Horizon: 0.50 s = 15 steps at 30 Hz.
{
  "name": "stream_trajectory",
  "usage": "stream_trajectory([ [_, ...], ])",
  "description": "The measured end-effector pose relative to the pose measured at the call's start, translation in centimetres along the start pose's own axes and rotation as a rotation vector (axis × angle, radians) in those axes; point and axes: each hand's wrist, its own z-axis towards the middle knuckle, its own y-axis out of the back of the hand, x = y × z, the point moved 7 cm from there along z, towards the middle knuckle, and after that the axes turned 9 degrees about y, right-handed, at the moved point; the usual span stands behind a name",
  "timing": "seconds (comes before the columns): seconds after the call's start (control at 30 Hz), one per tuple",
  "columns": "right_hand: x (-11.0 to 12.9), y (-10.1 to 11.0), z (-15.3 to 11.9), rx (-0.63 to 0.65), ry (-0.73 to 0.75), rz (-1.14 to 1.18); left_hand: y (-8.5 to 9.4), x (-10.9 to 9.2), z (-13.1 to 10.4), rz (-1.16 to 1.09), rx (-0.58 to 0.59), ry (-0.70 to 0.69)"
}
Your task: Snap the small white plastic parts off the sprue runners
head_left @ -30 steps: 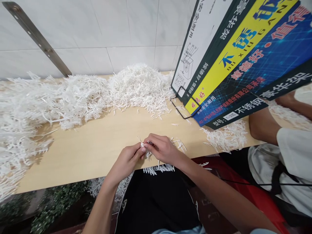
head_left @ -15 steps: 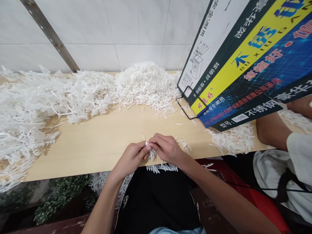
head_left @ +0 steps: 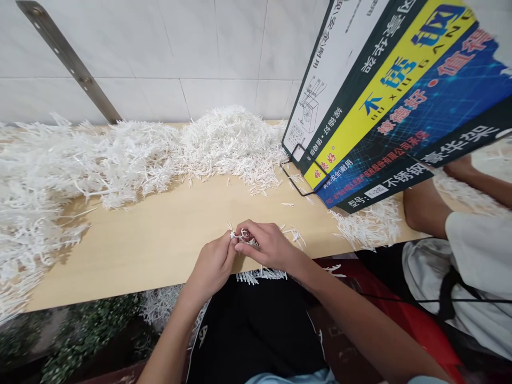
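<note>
My left hand [head_left: 214, 261] is closed, pinching a small bunch of white branched plastic sprigs [head_left: 233, 234] between thumb and forefinger. Thin tips stick up above the pinch. My right hand [head_left: 272, 246] meets it from the right, its fingers curled around a curved strand of the same bunch, with the thumb slightly apart below. Part of the bunch is hidden by the fingers. Both hands are just above the front edge of the wooden board [head_left: 152, 248]. A few loose white pieces [head_left: 295, 234] lie to the right of my right hand.
A large heap of white sprigs [head_left: 132, 154] runs along the tiled wall [head_left: 224, 48]. A printed carton [head_left: 384, 122] stands on the right, a black wire frame [head_left: 298, 178] at its corner. Beyond it is another person's arm [head_left: 428, 208]. Green artificial foliage [head_left: 88, 330] lies below the board.
My right fingers have loosened and spread from the tight pinch, with a curved strand now showing between them. My left hand still pinches the bunch. The whole view has shifted slightly.
</note>
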Motion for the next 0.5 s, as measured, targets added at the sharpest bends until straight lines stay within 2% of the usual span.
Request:
stream_trajectory([
  [0.1,-0.6,-0.4,0.1,0.059,-0.030,-0.054,0.3,0.0,-0.5,0.038,-0.011,-0.022],
  [0.27,-0.3,-1.5,0.4,0.201,0.143,-0.147,1.3,0.7,-1.5,0.213,0.041,0.044],
  [0.4,-0.3,-1.6,0.3,0.241,0.160,-0.083,1.4,1.2,-2.6,0.318,0.124,0.129],
  [0.5,-0.4,-1.6,0.3,0.218,0.124,-0.020,1.0,1.1,-3.2,0.387,0.143,0.168],
])
